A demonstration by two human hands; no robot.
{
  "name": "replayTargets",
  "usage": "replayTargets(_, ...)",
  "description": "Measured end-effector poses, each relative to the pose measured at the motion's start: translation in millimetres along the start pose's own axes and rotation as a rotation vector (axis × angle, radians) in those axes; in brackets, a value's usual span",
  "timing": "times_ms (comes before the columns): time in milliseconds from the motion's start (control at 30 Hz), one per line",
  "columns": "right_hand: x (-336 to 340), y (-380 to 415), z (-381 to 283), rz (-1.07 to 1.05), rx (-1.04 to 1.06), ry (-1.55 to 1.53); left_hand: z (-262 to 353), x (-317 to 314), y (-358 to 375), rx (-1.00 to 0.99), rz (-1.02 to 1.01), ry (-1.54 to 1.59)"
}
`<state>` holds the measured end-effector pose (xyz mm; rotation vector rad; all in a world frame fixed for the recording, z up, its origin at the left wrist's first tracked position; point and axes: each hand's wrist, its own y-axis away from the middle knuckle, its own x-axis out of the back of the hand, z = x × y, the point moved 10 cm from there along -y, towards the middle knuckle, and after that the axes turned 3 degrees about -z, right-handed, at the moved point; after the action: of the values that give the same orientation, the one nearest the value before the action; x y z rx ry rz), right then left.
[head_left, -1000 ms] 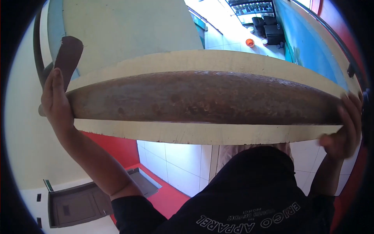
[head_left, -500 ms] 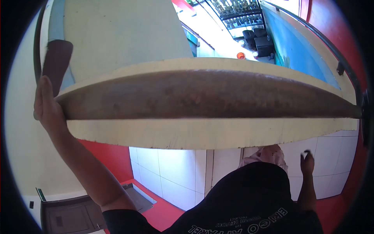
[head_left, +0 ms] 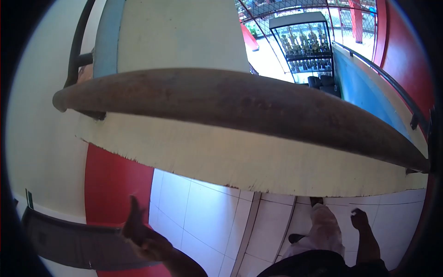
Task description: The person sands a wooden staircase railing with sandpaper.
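My left hand (head_left: 145,235) is off the railing, low on the left above the dark grey door. It is somewhat blurred, with a finger or thumb sticking up apart from the others and nothing visible in it. My right hand (head_left: 361,218) hangs beside my body at lower right, its fingers loosely curled and no object showing in it. Above both hands, a thick brown handrail (head_left: 221,99) crosses the view over a cream-coloured ledge (head_left: 217,147) with a chipped lower edge. Neither hand touches the rail.
White floor tiles with step edges (head_left: 272,224) lie below, where my leg and dark footwear show. A second rail (head_left: 378,74) runs along the blue wall at right. Farther off stands a glass cabinet (head_left: 304,44) with trophies. A red wall (head_left: 115,184) is at left.
My left hand has let go of the handrail and dropped down and to the right. The view has tilted and shifted; a flat brown shape beside the left hand no longer shows.
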<state>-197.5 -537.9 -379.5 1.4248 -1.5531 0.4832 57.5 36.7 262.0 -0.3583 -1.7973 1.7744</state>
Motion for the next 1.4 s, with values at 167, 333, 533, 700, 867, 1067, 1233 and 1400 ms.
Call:
replayTargets(167, 3, -67, -69, -0.169, -0.086, -0.103, 23, -6, 37, 0.404, -0.559, 0.111)
replayTargets(333, 6, -60, -133, -0.388, 0.001, 0.047, 21, 54, 82, 0.723, -0.568, 0.321)
replayTargets(533, 105, -12, -346, -0.385, 0.432, -0.208, 86, 42, 224, 1.389, -0.693, 0.723)
replayTargets(700, 193, 86, -482, -0.501, 0.702, -0.691, 144, 21, 252, 1.381, -0.991, 0.928)
replayTargets(867, 220, 123, -456, -0.154, 0.591, -0.691, 168, 15, 266, 1.165, -0.914, 1.127)
replayTargets(1067, 223, 160, -410, 0.106, 0.446, -0.801, 184, 21, 252, 1.013, -0.875, 0.977)
replayTargets(1233, 225, 168, -398, 0.192, 0.361, -0.929, 195, 19, 242, 1.058, -0.821, 1.1)
replayTargets(1400, 208, 139, -379, 0.079, 0.323, -1.181, 215, -13, 255, 1.326, -1.056, 1.212)
